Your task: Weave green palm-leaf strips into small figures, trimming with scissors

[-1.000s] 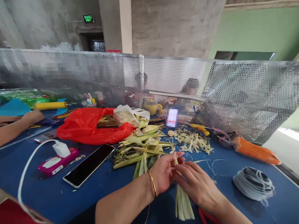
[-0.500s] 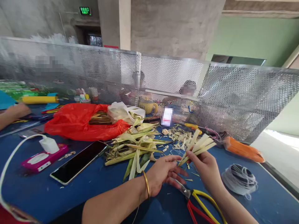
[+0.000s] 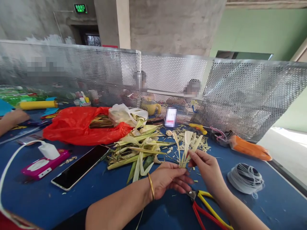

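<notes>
A fanned bundle of pale cream, flat dried-leaf strips (image 3: 187, 145) is held up just right of the loose pile of green and straw-coloured leaves (image 3: 134, 153), the landmark here. Its narrow end sits low in the fingers; its splayed tips point up and away from the person, the long axis near upright, the rightmost strip leaning right.

The left hand (image 3: 171, 179) is half open, thumb and forefinger gripping the narrow end, the other fingers loosely spread. The right hand (image 3: 206, 164) is partly curled, its thumb and fingertips pinching the right side of the bundle.

Scissors with one yellow and one red handle (image 3: 211, 210) lie on the blue counter (image 3: 271, 204), nearer the person than the pile and to its right; their blades are mostly hidden by the left hand. Cream leaf shavings (image 3: 202, 146) are strewn right of the pile, and a white string ball (image 3: 246, 180) sits well to its right. A black-screened phone (image 3: 80, 167) lies left of the pile, a crumpled red plastic bag (image 3: 69, 124) behind it to the left.
</notes>
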A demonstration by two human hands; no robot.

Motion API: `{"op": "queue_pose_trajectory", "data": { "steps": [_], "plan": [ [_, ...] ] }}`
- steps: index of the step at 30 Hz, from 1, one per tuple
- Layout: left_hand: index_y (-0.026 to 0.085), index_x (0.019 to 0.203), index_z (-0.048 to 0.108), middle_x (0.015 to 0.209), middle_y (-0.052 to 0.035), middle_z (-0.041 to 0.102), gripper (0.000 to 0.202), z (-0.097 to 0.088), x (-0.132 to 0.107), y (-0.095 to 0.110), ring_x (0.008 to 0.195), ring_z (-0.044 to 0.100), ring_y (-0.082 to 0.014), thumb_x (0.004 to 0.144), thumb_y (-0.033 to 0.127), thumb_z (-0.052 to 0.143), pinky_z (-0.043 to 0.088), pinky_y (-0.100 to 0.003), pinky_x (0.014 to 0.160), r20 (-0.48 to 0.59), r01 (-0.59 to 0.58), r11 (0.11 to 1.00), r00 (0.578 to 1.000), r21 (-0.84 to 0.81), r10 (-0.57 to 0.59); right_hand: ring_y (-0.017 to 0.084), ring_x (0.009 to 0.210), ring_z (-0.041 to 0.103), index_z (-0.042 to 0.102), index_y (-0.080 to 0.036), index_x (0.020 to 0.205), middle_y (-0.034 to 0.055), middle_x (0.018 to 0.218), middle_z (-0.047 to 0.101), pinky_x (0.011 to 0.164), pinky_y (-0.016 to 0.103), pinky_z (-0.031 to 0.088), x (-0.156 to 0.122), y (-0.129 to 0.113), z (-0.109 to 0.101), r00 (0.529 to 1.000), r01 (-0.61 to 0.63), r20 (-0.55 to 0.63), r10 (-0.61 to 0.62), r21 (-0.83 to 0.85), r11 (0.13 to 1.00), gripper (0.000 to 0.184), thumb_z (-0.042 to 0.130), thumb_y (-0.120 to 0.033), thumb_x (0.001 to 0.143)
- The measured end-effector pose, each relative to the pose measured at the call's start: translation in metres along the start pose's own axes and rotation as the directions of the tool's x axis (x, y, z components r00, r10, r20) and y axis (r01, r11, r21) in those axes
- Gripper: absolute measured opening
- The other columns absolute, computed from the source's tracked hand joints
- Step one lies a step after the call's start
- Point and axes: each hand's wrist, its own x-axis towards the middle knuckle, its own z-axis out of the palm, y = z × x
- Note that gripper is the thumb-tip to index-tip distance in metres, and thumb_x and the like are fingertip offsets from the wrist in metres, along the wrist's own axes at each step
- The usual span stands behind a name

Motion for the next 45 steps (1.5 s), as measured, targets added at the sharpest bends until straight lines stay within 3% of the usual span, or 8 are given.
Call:
{"op": "queue_pose_trajectory", "data": {
  "steps": [7, 11, 15, 20, 23, 27, 30, 45],
  "plan": [
    [0.006, 0.088, 0.069, 0.085, -0.0131, 0.073, 0.029, -0.004, 0.002, 0.006, 0.061, 0.068, -0.0136, 0.086, 0.034, 0.06, 0.052, -0.02, 0.053, -0.061, -0.016, 0.996, 0.998, -0.084, 0.011, 0.014, 0.054, 0.051, 0.068, -0.015, 0.074, -0.0003, 0.055, 0.057, 0.055, 0.025, 0.042, 0.005, 0.011, 0.0, 0.994, -0.098, -0.03, 0.106, 0.194, 0.976, 0.035, 0.067, -0.051, 0.074],
    [0.007, 0.089, 0.068, 0.09, -0.0137, 0.073, 0.029, -0.008, 0.005, 0.01, 0.065, 0.069, -0.0135, 0.087, 0.034, 0.058, 0.043, -0.014, 0.042, -0.114, 0.0, 0.991, 0.993, -0.137, -0.016, 0.016, 0.06, 0.057, 0.068, -0.017, 0.076, 0.0018, 0.061, 0.062, 0.058, 0.026, 0.045, -0.001, 0.004, -0.002, 0.978, 0.202, -0.065, -0.2, 0.025, 0.979, 0.023, 0.062, -0.038, 0.083],
    [0.009, 0.085, 0.067, 0.081, -0.0095, 0.072, 0.023, -0.013, 0.005, 0.016, 0.057, 0.064, -0.0078, 0.087, 0.03, 0.059, 0.022, -0.011, 0.033, -0.177, -0.041, 0.983, 0.984, -0.178, 0.009, 0.017, 0.072, 0.062, 0.069, -0.02, 0.088, 0.0056, 0.08, 0.069, 0.064, 0.028, 0.046, -0.016, -0.007, 0.003, 0.616, 0.787, 0.313, -0.722, -0.273, 0.553, 0.015, 0.053, -0.02, 0.089],
    [0.008, 0.083, 0.066, 0.074, -0.0075, 0.069, 0.02, -0.018, 0.004, 0.022, 0.056, 0.062, -0.0061, 0.088, 0.024, 0.056, 0.024, -0.01, 0.035, -0.189, -0.045, 0.963, 0.982, -0.265, -0.006, 0.018, 0.067, 0.059, 0.066, -0.014, 0.092, 0.0053, 0.072, 0.065, 0.067, 0.032, 0.045, -0.03, -0.007, 0.015, 0.273, 0.952, 0.726, -0.631, -0.296, 0.071, 0.015, 0.051, -0.013, 0.09],
    [0.009, 0.082, 0.066, 0.066, -0.003, 0.065, 0.02, -0.016, 0.004, 0.019, 0.048, 0.056, -0.004, 0.087, 0.026, 0.058, 0.026, -0.012, 0.036, -0.217, -0.112, 0.97, 0.974, -0.217, 0.064, 0.02, 0.077, 0.062, 0.062, -0.013, 0.104, 0.0087, 0.084, 0.068, 0.072, 0.034, 0.047, -0.028, -0.008, 0.01, 0.364, 0.931, 0.644, -0.673, -0.265, 0.25, 0.023, 0.052, -0.03, 0.092],
    [0.009, 0.082, 0.066, 0.067, -0.005, 0.067, 0.027, -0.007, 0.003, 0.011, 0.043, 0.055, -0.0056, 0.082, 0.036, 0.061, 0.021, -0.015, 0.032, -0.179, -0.152, 0.988, 0.973, -0.033, 0.144, 0.017, 0.071, 0.061, 0.063, -0.019, 0.093, 0.0051, 0.08, 0.067, 0.065, 0.028, 0.047, -0.016, -0.007, 0.001, 0.802, 0.585, 0.151, -0.577, -0.392, 0.71, 0.018, 0.052, -0.033, 0.091],
    [0.009, 0.082, 0.067, 0.068, -0.0077, 0.07, 0.037, -0.001, 0.001, 0.005, 0.04, 0.054, -0.0064, 0.076, 0.045, 0.065, 0.017, -0.017, 0.032, -0.106, -0.11, 0.99, 0.987, 0.092, 0.12, 0.015, 0.059, 0.057, 0.062, -0.019, 0.081, 0.0006, 0.066, 0.062, 0.055, 0.025, 0.045, -0.008, -0.001, 0.003, 0.976, 0.218, 0.043, -0.214, -0.242, 0.945, 0.02, 0.059, -0.039, 0.083],
    [0.009, 0.089, 0.07, 0.083, -0.0087, 0.073, 0.017, -0.011, 0.0, 0.017, 0.05, 0.058, -0.0078, 0.081, 0.023, 0.066, 0.051, -0.021, 0.057, -0.107, -0.05, 0.97, 0.994, -0.237, 0.025, 0.016, 0.064, 0.056, 0.065, -0.019, 0.074, 0.0029, 0.074, 0.064, 0.062, 0.027, 0.044, -0.02, -0.005, 0.01, 0.96, 0.249, -0.108, -0.26, -0.103, 0.963, 0.019, 0.062, -0.036, 0.081]
  ]
}}
